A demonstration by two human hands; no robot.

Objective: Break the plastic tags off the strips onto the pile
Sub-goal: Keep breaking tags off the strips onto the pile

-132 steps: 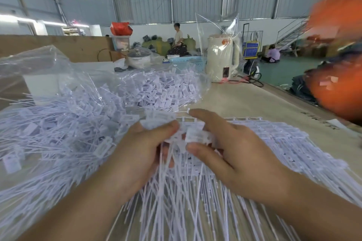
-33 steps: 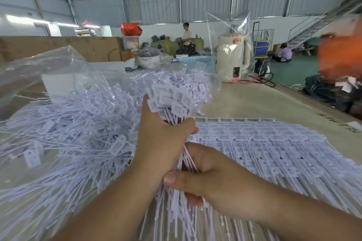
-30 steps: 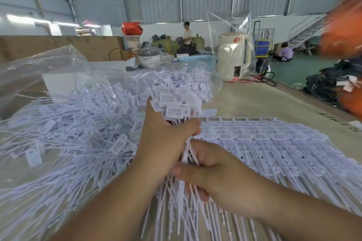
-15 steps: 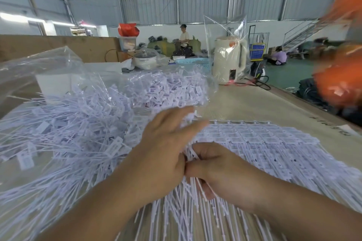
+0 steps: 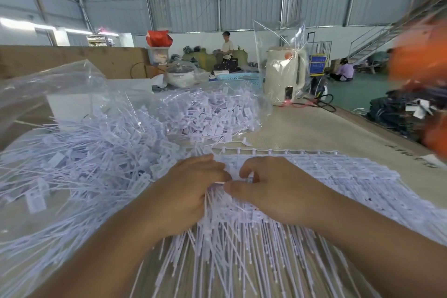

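Back down from the loose white plastic tag pile (image 5: 101, 152): both hands (image 5: 232, 189) now curled, pinching the next white tag strips (image 5: 242, 220) between them.

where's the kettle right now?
Head view, far end of the table, right of centre: the cream electric kettle stands upright under a clear plastic bag, just right of the blue basket.

We see two bare forearms, each ending in a bare hand: the left hand (image 5: 187, 191) and the right hand (image 5: 278, 191). We see no sleeves, gloves, rings or watch on either.
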